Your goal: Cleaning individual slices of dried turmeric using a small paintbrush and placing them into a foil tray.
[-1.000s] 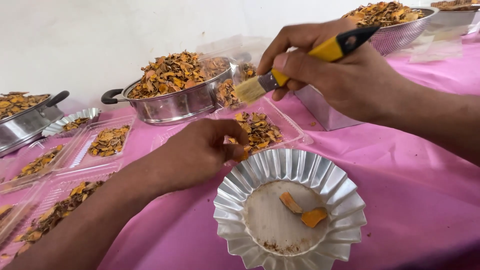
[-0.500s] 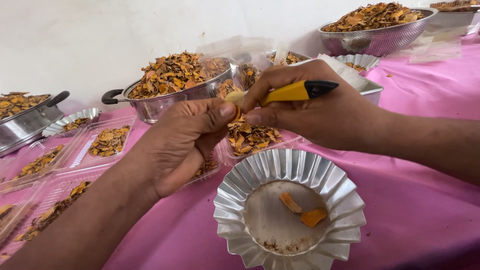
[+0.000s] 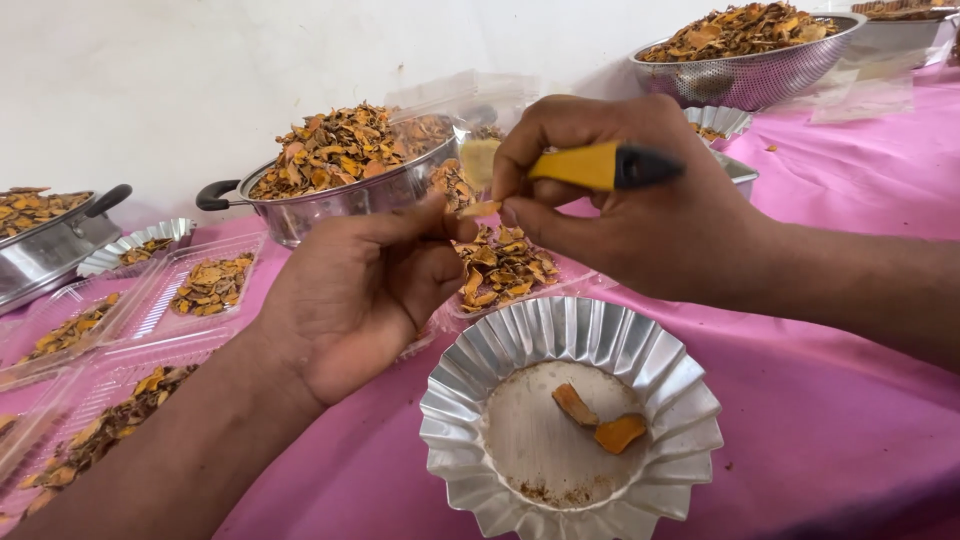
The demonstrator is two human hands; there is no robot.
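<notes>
Small chip (image 3: pixel 478 209) pinched in left hand (image 3: pixel 345 300) grip, above foil cup (image 3: pixel 460 400). Brush (image 3: pixel 600 166) clamped in right hand (image 3: pixel 630 220), long axis level, bristle end just beside chip, on its right.

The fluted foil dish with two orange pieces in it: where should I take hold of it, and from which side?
Judging by its pose, pinch the fluted foil dish at its flared rim on the near right edge: both hands work above the far side, and the crimped wall gives fingers purchase without touching the orange pieces.
</notes>
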